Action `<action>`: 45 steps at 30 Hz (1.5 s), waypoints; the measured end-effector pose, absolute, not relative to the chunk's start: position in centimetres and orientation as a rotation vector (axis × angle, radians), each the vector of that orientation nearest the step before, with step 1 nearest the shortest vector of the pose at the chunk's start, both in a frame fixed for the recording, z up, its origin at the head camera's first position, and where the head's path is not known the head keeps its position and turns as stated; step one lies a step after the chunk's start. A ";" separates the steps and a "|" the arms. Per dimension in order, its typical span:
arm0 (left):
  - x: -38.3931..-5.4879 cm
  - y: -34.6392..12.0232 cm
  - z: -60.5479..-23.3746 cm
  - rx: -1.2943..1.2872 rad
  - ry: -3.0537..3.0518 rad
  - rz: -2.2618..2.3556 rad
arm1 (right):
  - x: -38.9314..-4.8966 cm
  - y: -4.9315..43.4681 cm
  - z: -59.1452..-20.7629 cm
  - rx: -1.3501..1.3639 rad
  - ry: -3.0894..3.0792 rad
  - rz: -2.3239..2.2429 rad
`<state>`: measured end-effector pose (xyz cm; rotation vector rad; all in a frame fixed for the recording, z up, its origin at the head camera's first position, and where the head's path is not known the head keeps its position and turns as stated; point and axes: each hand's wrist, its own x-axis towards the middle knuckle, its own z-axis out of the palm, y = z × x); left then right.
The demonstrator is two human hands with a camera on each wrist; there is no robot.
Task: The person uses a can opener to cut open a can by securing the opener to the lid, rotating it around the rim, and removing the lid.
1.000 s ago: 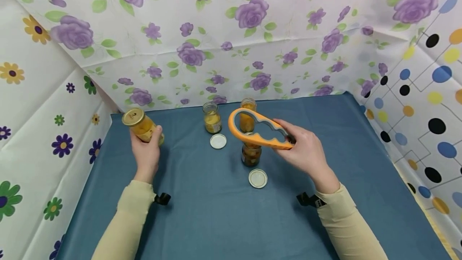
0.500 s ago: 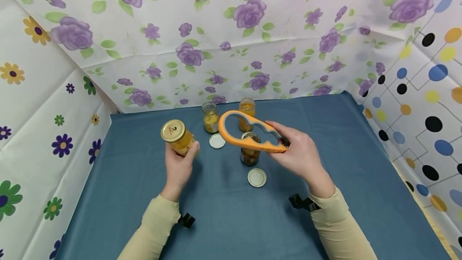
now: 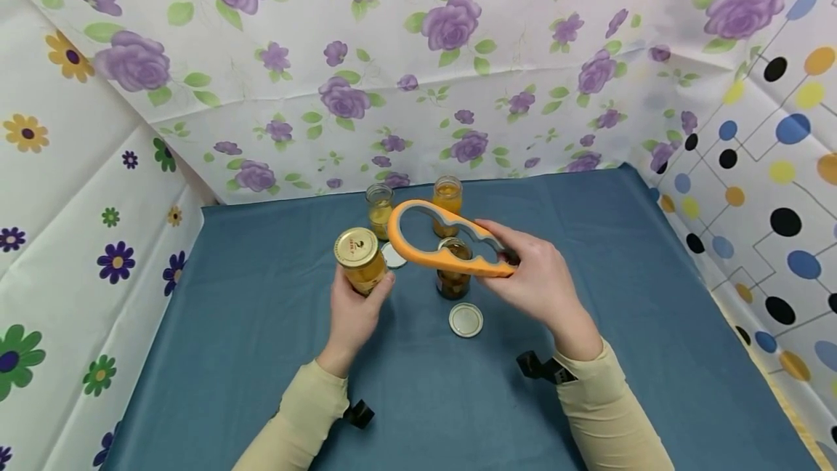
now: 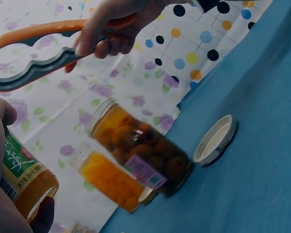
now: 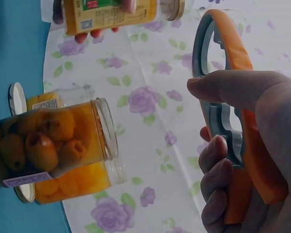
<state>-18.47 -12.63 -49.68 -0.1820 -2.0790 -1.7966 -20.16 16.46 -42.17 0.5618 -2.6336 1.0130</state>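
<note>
My left hand (image 3: 353,322) grips a glass jar (image 3: 365,275) of yellow contents, raised off the table and tilted slightly, its gold lid (image 3: 356,246) on. A green label and barcode show on this jar (image 4: 24,177) in the left wrist view. To the right, my right hand (image 3: 539,278) holds an orange and grey jar opener (image 3: 451,262) by its handle end. The opener's wide loop points toward the lidded jar, apart from it. Its grey inner edge is scalloped, as the right wrist view shows. The fingers under the left jar are partly hidden.
Behind the opener stand three lidless jars: one with dark round fruit (image 3: 453,285), one orange (image 3: 447,195), one pale yellow (image 3: 380,216). One loose lid (image 3: 466,320) lies in front, another (image 3: 394,256) further back. Patterned cloth walls (image 3: 294,71) surround the blue table (image 3: 261,296).
My left hand has carried the lidded jar rightward from the far left, closer to the opener. My right hand has shifted slightly left with the jar opener.
</note>
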 end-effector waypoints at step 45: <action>-16.8 -7.1 -52.2 -0.611 -2.174 -1.861 | -18.0 15.8 -41.6 0.747 -2.711 0.945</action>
